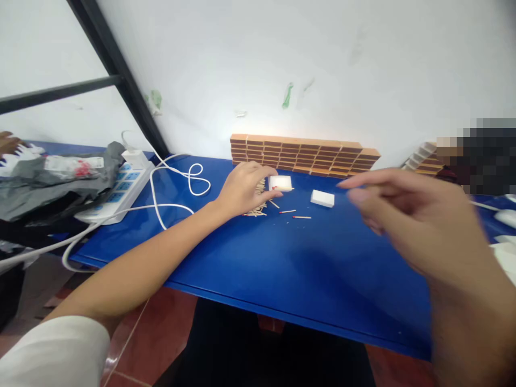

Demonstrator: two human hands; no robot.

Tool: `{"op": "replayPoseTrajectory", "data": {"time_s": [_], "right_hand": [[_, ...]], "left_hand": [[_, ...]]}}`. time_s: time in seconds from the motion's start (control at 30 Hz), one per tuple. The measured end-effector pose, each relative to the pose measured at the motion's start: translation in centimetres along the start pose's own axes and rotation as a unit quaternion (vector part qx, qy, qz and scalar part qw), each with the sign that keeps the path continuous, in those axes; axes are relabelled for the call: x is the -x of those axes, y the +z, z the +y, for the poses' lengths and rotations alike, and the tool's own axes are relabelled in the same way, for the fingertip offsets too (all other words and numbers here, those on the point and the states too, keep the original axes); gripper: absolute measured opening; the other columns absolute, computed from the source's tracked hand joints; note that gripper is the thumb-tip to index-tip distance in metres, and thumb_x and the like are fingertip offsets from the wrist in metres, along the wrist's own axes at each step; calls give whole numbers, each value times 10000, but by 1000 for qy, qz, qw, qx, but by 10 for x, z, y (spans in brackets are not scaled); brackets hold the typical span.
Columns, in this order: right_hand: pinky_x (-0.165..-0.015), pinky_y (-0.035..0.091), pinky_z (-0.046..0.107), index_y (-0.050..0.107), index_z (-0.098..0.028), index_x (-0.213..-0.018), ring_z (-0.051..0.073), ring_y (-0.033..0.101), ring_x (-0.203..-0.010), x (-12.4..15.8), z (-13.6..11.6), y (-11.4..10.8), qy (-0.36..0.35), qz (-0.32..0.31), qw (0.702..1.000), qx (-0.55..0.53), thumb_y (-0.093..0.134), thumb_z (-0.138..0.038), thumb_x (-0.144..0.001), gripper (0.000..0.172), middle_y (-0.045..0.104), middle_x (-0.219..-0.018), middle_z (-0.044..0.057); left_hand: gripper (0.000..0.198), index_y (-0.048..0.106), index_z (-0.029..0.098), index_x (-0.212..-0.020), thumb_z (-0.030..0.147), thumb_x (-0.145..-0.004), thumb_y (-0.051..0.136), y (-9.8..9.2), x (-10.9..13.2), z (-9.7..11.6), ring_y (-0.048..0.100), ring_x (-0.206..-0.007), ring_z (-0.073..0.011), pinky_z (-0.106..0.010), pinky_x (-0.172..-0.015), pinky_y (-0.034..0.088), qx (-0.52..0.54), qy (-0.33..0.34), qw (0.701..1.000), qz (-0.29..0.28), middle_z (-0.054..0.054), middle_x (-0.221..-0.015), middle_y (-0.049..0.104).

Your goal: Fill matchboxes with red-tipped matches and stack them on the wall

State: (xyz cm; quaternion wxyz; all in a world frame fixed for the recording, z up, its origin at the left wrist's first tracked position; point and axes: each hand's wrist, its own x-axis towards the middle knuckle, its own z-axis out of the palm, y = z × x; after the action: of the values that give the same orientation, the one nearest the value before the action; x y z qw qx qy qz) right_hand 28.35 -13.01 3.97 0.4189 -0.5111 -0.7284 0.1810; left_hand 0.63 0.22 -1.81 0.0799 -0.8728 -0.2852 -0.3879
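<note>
My left hand is closed around the sides of a small white matchbox tray, its thumb at the near edge. A few red-tipped matches lie at the tray's front. Beneath and beside that hand is a heap of loose matches, partly hidden by the fingers. Several single matches lie just in front of the tray. A second small white box rests to the right. My right hand, smeared by motion, hangs above the table at right, thumb and forefinger close together; anything between them is too blurred to make out.
Stacked matchboxes form a long low row against the wall on the blue table. At left are a power strip, white cables and a grey plastic bag. A person, blurred out, is at far right.
</note>
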Motion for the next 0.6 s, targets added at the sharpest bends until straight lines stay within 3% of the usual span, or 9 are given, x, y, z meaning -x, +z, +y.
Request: {"op": "replayPoseTrajectory", "data": {"time_s": [0.1,0.2,0.3,0.43,0.6], "right_hand": [[-572,418,324,776,-239,-915,167,553,-603,-51,13,1,25,-183,976,117,706,-517,-908,287,636,-687,14],[-631,448,319,756,-231,-910,192,624,-698,-72,35,8,31,-269,945,183,744,-489,-856,264,701,-789,36],[-645,454,316,734,-229,-937,195,628,-723,-68,51,19,40,-334,927,167,706,-432,-884,213,713,-840,43],[-632,436,313,682,-230,-919,181,579,-699,-51,57,33,37,-340,931,126,558,-397,-993,220,685,-823,36],[-665,434,313,666,-227,-935,174,564,-712,-46,58,44,-3,-289,949,124,556,-348,-1008,179,656,-841,31]], "left_hand": [[451,707,184,-1153,553,-909,795,-1,-1,-2,716,-966,-244,-389,-894,530,-8,1,1000,15,-77,-1055,788],[422,704,184,-1159,538,-939,766,-3,-2,-1,715,-995,-249,-400,-907,537,-10,-5,1000,18,-83,-1081,792],[403,697,179,-1175,515,-958,750,-5,-3,1,716,-1007,-252,-406,-907,542,-13,-8,1000,23,-87,-1093,792],[385,692,173,-1163,504,-971,734,-5,-2,3,717,-972,-251,-406,-887,544,-24,3,999,26,-89,-1059,790],[396,678,171,-1189,483,-959,760,-6,-1,6,721,-1021,-261,-408,-906,542,-9,29,999,-18,-91,-1059,778]]}}
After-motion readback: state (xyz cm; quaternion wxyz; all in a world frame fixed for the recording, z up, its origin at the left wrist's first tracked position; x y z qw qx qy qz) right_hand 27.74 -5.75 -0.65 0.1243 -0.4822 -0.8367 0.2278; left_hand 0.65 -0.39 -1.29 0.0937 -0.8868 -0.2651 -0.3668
